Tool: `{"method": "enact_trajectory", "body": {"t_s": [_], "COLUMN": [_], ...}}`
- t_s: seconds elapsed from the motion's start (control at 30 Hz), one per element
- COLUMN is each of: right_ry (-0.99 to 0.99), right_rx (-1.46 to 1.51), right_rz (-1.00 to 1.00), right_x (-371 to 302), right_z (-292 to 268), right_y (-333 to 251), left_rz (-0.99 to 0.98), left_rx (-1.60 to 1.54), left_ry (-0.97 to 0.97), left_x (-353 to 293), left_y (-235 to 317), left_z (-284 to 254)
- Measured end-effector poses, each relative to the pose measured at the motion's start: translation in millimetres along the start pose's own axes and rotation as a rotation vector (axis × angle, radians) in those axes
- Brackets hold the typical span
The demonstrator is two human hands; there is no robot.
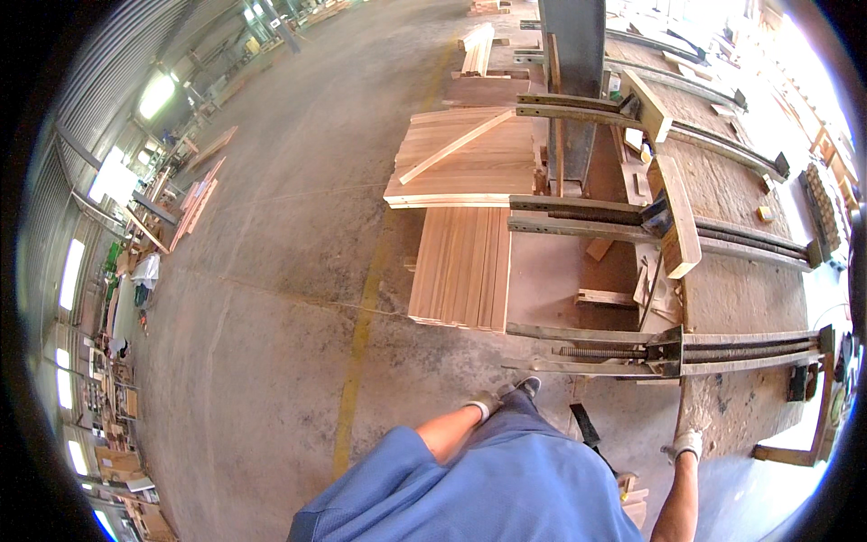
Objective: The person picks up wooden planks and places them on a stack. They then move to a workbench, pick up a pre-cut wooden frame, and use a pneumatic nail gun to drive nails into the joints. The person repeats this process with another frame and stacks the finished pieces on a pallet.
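My left hand (486,404), in a pale glove, hangs beside my leg over the concrete floor, just short of the shoe tip. Its fingers are too small and blurred to read. My right hand (685,445), also gloved, is at the near left edge of the long wooden workbench (745,298); I cannot tell whether it touches the bench or holds anything. Ahead of it lies the nearest steel bar clamp (623,350), with a threaded screw between its rails. A black strip-shaped piece (585,425) is between my legs and the bench.
Stacked boards (461,266) stand left of the clamps, with a wider board stack (470,154) behind, a loose batten (456,146) across it. More bar clamps (578,217) bear upright wooden blocks (675,217). A steel column (573,90) rises behind. A yellow line (359,352) crosses the floor.
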State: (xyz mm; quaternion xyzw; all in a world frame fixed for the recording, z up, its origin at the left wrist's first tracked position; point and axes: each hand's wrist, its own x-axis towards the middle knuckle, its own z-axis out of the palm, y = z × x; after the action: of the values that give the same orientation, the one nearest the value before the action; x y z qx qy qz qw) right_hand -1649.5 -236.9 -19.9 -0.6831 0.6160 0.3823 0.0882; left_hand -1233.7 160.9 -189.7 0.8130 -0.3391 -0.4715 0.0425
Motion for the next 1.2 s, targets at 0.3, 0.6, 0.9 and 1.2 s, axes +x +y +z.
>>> {"method": "enact_trajectory", "body": {"t_s": [0.3, 0.6, 0.9, 1.2], "right_ry": [0.013, 0.023, -0.006, 0.117], "right_rx": [-0.04, -0.051, -0.056, -0.037], "right_rz": [-0.006, -0.01, -0.009, -0.003], "right_x": [1.9, 5.5, -3.6, -11.1], "right_z": [1.8, 6.6, -3.2, -1.8], "right_y": [-0.5, 0.8, -3.5, -4.9], "left_rz": [0.055, 0.019, 0.041, -0.023], "left_rx": [0.104, 0.058, 0.096, 0.095], "left_ry": [0.029, 0.007, 0.03, 0.014], "left_x": [8.2, 8.5, 12.2, 13.6], "left_y": [-3.2, -4.7, -7.1, -5.0], "left_z": [6.6, 8.2, 12.5, 13.5]}}
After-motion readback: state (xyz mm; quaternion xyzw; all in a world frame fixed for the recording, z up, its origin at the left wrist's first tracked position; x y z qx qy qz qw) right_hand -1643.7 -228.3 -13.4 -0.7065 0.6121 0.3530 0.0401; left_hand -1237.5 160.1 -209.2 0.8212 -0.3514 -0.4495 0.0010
